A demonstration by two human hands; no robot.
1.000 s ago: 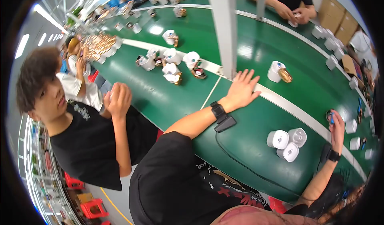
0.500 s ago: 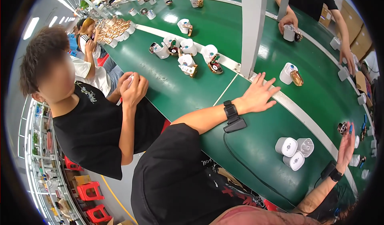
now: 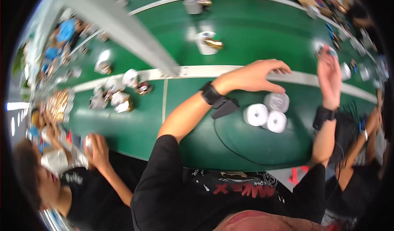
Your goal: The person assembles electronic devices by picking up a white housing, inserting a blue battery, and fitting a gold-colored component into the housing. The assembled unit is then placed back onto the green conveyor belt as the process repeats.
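Containers (image 3: 257, 114), white and three in number, are clustered on the green surface (image 3: 197, 147) near the left hand (image 3: 255, 75), whose grip is shown wide, thumb apart from curled fingers. Whether anything is held in the right hand's grip (image 3: 329, 79) cannot be told through blur.

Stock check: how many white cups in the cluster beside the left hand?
3: a left cup, a near cup and a far cup, the last closest to the left hand. The hand could hide more.
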